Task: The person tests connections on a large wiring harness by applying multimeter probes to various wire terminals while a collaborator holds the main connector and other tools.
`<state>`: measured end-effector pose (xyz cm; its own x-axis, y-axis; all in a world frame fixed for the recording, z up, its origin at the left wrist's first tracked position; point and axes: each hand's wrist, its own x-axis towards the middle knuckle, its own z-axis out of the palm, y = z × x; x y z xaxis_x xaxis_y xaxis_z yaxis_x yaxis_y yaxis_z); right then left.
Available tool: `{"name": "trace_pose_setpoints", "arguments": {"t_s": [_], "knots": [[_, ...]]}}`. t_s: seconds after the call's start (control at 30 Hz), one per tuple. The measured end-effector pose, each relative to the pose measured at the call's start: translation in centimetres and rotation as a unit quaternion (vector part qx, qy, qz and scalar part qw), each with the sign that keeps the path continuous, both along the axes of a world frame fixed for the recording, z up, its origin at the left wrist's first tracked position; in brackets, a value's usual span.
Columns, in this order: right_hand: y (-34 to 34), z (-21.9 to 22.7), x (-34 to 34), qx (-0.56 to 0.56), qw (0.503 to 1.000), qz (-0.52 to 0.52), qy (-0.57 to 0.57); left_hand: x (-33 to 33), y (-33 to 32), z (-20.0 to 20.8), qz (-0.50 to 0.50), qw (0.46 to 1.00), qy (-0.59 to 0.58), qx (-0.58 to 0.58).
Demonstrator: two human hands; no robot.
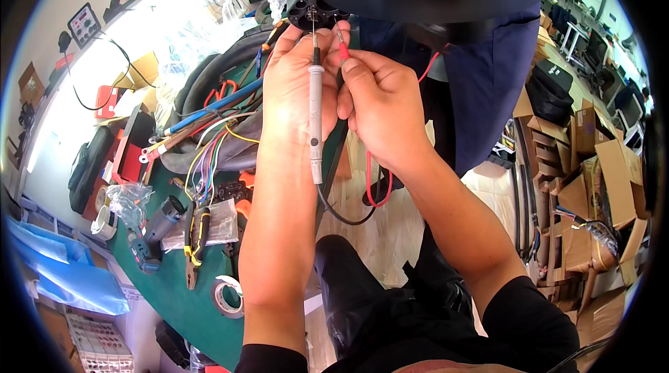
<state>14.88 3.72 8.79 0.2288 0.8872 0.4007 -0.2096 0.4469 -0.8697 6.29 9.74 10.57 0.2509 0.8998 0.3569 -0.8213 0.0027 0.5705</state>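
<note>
One green table [178, 314], cardboard boxes [619, 179] rightward; right grip [382, 87] in a pinch on red probe [344, 52] (left grip [294, 73] unclear)

The left hand [296, 73] and the right hand [387, 94] are bare, as are the forearms [279, 234] behind the fingers [357, 73]. Farther back from the fingers, near the elbows, come the plain black edges of a left sleeve [270, 359] and a right sleeve [526, 324], both short. Well below the fingers, black trousers [345, 272] show a smooth, slightly glossy surface.
</note>
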Motion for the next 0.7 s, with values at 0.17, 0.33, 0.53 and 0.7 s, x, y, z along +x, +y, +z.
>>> {"name": "trace_pose_setpoints", "arguments": {"t_s": [0.17,0.33,0.53,0.7], "knots": [[0.1,-0.2,0.0,0.008,1.000,0.003,-0.013,0.3,-0.3,0.0,0.019,1.000,0.016,-0.004],[0.1,-0.4,0.0,-0.003,1.000,-0.005,0.002,0.7,-0.5,-0.1,0.039,0.999,0.023,-0.006],[0.2,-1.0,0.1,0.004,1.000,-0.010,0.005,0.9,-0.2,-0.5,0.040,0.998,0.044,-0.001],[0.1,-1.2,0.0,0.022,0.999,-0.012,-0.023,1.0,0.0,-0.7,0.060,0.996,0.060,0.000]]}}
